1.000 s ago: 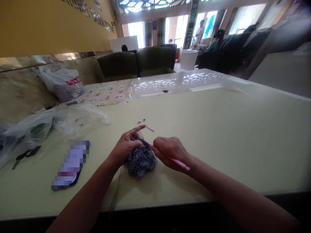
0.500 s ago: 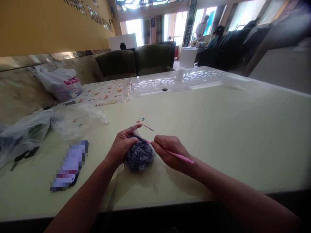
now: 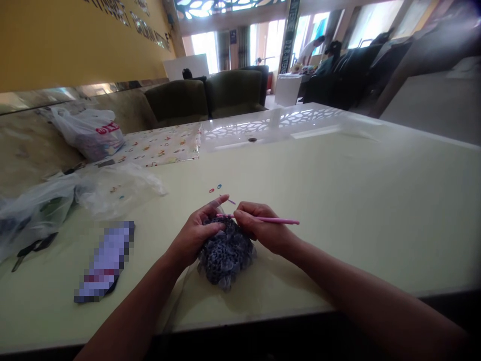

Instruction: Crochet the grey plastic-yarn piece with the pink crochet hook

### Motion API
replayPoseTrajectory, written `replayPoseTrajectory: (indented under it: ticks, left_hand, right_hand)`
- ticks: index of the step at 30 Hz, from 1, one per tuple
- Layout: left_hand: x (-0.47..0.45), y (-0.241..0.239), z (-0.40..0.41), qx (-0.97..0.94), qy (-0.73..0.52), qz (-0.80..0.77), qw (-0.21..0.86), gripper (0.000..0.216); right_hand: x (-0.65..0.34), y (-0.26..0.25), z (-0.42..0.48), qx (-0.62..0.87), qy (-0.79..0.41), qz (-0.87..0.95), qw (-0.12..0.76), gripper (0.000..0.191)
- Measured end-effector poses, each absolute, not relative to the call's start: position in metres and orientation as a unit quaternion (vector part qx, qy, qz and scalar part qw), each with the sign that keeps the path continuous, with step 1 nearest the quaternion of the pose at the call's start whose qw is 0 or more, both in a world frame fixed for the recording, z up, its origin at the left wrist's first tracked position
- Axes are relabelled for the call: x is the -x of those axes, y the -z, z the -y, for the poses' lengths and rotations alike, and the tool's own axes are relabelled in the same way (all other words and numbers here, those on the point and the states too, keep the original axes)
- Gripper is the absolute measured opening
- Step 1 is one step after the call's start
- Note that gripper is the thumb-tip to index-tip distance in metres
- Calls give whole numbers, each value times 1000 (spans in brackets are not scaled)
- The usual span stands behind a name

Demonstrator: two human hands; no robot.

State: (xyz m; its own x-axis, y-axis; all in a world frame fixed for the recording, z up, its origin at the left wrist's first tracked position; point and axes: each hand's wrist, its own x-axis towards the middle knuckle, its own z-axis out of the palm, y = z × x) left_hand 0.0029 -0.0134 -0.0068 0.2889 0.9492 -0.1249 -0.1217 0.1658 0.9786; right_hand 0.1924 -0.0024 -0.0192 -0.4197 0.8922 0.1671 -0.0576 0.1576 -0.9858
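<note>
A dark grey-blue crocheted piece [image 3: 227, 253] with ruffled edges hangs just above the near part of the table. My left hand [image 3: 201, 228] pinches its upper left edge, thumb on top and index finger stretched out, with a thin strand near that finger. Between the thumb and fingers of my right hand [image 3: 259, 225] is a pink crochet hook [image 3: 280, 220], lying nearly level. Its tip end meets the top edge of the piece beside my left fingers. Beyond my hands lie a small purple needle [image 3: 231, 201], a red stitch marker [image 3: 211, 190] and a blue stitch marker [image 3: 219, 186].
On the left lie a phone [image 3: 105, 260] with a blurred-out screen, scissors [image 3: 35, 246] and clear plastic bags [image 3: 116, 190]. A full white carrier bag [image 3: 93, 133] stands behind them by a patterned cloth [image 3: 161, 145]. Chairs [image 3: 233, 93] and people are farther back.
The crocheted piece has shifted right and nearer to me, and more of it shows. The hook has swung from slanting down to nearly level. A person in the background now bends forward.
</note>
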Motion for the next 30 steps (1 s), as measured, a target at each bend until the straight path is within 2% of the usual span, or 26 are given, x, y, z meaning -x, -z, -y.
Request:
replayPoseTrajectory:
  ticks: [8, 20, 30]
  left_hand:
    - [-11, 6, 16, -435, -459, -409, 658, 72]
    - [-9, -2, 20, -392, -398, -381, 736, 76]
    - [-2, -1, 20, -403, -367, -305, 781, 82]
  right_hand:
    - [-188, 22, 2, 318, -617, 571, 439, 39]
    - [-193, 14, 7, 330, -533, 638, 448, 30]
    - [-204, 16, 1, 264, -608, 615, 427, 35]
